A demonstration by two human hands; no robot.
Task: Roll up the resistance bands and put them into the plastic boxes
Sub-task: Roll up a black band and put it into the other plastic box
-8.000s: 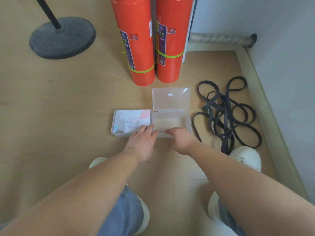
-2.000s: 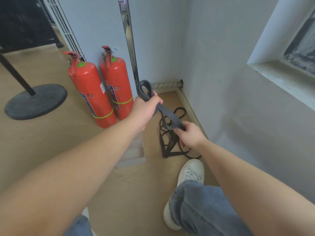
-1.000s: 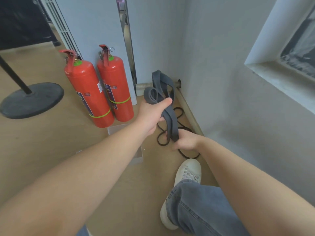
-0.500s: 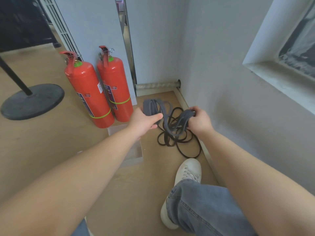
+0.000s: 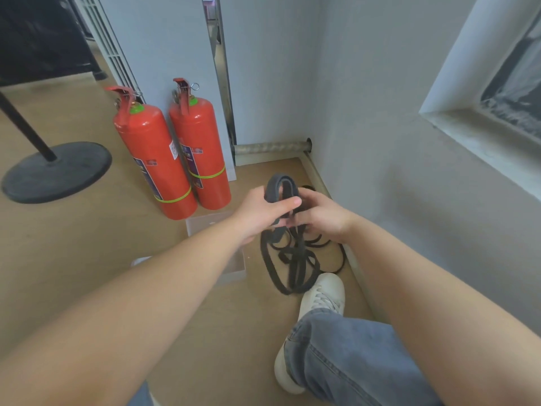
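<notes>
A dark grey resistance band (image 5: 278,186) is folded into a loop that sticks up above my hands. My left hand (image 5: 260,212) grips the folded band, thumb across its front. Close against it, my right hand (image 5: 322,215) holds the same band from the right side. The rest of the band hangs down, blurred, toward a tangle of more black bands (image 5: 295,259) on the floor. The clear plastic box (image 5: 234,268) lies on the floor under my left forearm, its lid (image 5: 205,225) open toward the extinguishers; most of it is hidden.
Two red fire extinguishers (image 5: 175,153) stand against the wall behind the box. A black round stand base (image 5: 55,171) sits at far left. A wall and skirting run along the right. My white shoe (image 5: 319,294) and jeans leg are in front of the bands.
My hands have come together in front of me; the right hand moved left to meet the left, and the band is now folded into a tighter loop between them.
</notes>
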